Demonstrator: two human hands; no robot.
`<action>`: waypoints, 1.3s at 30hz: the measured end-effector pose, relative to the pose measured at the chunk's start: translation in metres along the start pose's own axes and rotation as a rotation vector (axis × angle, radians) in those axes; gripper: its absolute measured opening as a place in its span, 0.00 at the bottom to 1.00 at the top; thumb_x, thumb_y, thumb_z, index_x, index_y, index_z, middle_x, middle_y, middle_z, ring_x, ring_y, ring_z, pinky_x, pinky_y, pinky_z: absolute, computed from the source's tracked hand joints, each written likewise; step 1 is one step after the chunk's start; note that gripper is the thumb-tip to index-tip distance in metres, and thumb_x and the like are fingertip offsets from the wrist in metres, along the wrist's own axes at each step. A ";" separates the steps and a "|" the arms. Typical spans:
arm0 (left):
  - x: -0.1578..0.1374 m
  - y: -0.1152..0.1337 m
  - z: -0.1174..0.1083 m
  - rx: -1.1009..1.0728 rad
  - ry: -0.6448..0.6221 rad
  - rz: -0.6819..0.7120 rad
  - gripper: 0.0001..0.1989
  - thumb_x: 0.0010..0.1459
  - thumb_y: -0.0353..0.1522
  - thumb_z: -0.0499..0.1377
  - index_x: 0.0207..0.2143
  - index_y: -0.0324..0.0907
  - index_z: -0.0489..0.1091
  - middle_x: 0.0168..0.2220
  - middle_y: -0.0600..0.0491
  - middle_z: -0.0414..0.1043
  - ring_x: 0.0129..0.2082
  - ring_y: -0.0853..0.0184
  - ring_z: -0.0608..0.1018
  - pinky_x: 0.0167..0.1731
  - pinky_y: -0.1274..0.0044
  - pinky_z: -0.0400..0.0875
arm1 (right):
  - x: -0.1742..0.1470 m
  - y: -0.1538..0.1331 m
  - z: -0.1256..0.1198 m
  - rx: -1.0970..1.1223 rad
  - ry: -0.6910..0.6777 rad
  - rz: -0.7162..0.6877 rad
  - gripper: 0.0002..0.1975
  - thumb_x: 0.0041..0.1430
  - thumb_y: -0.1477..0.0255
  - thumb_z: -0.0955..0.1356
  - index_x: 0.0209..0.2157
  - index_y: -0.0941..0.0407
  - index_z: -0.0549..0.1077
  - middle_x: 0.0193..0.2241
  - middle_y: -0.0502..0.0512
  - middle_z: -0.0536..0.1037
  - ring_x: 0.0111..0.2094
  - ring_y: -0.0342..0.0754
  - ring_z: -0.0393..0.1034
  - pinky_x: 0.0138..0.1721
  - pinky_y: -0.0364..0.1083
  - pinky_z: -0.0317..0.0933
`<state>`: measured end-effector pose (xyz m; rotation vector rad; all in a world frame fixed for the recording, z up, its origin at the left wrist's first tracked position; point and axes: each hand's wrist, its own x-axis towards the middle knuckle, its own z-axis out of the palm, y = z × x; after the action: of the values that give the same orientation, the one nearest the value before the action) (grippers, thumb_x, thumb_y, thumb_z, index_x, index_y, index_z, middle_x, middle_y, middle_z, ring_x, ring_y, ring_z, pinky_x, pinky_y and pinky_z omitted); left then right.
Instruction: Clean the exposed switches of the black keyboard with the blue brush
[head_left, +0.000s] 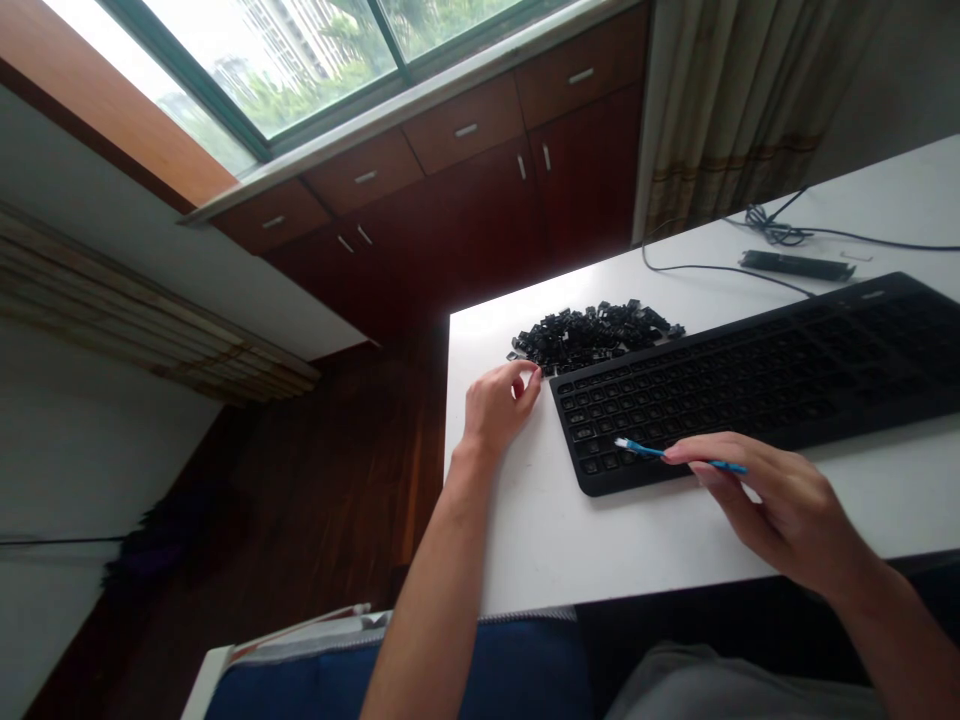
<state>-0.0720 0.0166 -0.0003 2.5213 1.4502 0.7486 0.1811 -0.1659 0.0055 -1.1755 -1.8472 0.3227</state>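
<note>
A black keyboard [675, 400] with its keycaps off lies on the white table. My right hand [780, 500] is closed around a thin blue brush [646, 450], whose white bristles are over the keyboard's lower left part. Beside the keyboard's upper left corner, my left hand [499, 400] rests near the table edge with thumb and forefinger pinched together. What that pinch holds, if anything, is too small to make out. Just beyond those fingertips is a heap of loose black keycaps [592, 335], behind the keyboard.
A long black bar-like piece [796, 265] lies behind the keyboard, near a tangled black cable [772, 225]. The white table [525, 530] ends just left of my left hand. Dark blue cloth [525, 665] shows below the front edge. Wooden cabinets [480, 220] stand under the window.
</note>
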 end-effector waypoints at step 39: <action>-0.001 0.004 -0.003 -0.008 -0.015 -0.018 0.13 0.63 0.41 0.56 0.45 0.47 0.73 0.27 0.57 0.74 0.27 0.71 0.74 0.31 0.78 0.64 | 0.002 -0.008 -0.005 0.112 -0.022 0.080 0.16 0.61 0.82 0.64 0.48 0.54 0.68 0.36 0.52 0.76 0.35 0.41 0.72 0.36 0.40 0.65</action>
<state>-0.0706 0.0131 0.0038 2.4991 1.4608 0.7289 0.1797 -0.1699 0.0142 -1.1743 -1.7806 0.4792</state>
